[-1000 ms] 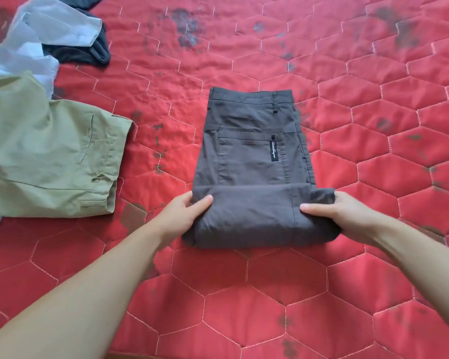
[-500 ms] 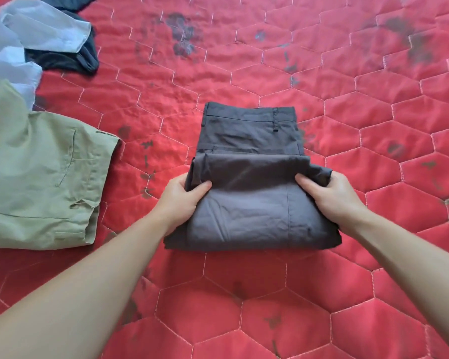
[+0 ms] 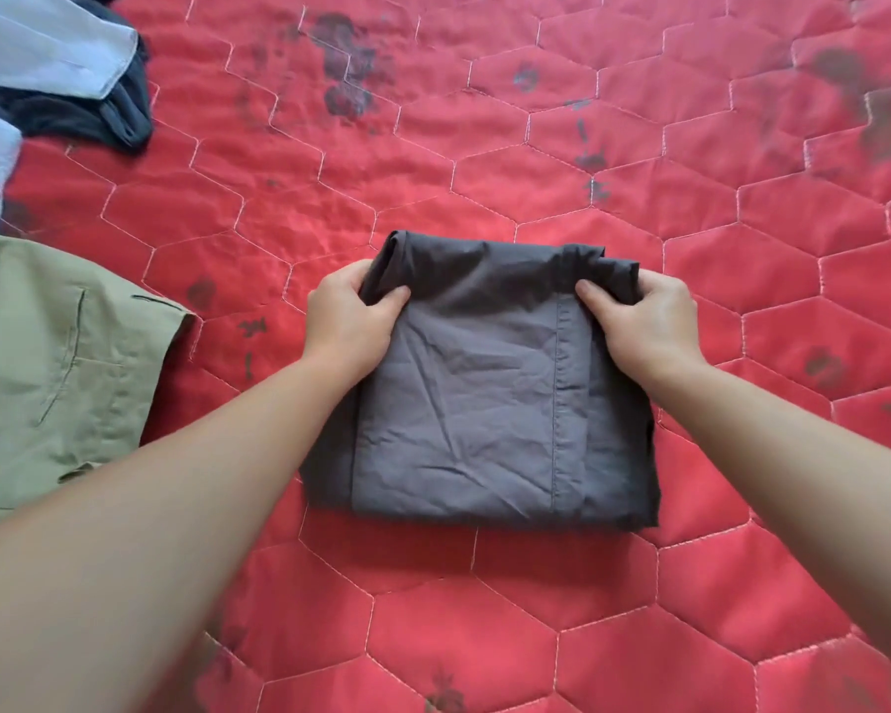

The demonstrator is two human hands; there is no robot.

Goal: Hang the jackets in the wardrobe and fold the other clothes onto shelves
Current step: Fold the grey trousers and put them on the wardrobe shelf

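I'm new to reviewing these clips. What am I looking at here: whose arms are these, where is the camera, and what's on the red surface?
There is no machine here. A person wears one camera on their head, looking forward and down, so the two bare arms are their own. The left hand and right hand each grip a far corner of the folded dark grey trousers, which lie on a red quilted cover. At the left edge lies an olive green garment, unfolded. In the far left corner sit a light blue shirt and a dark garment beneath it.
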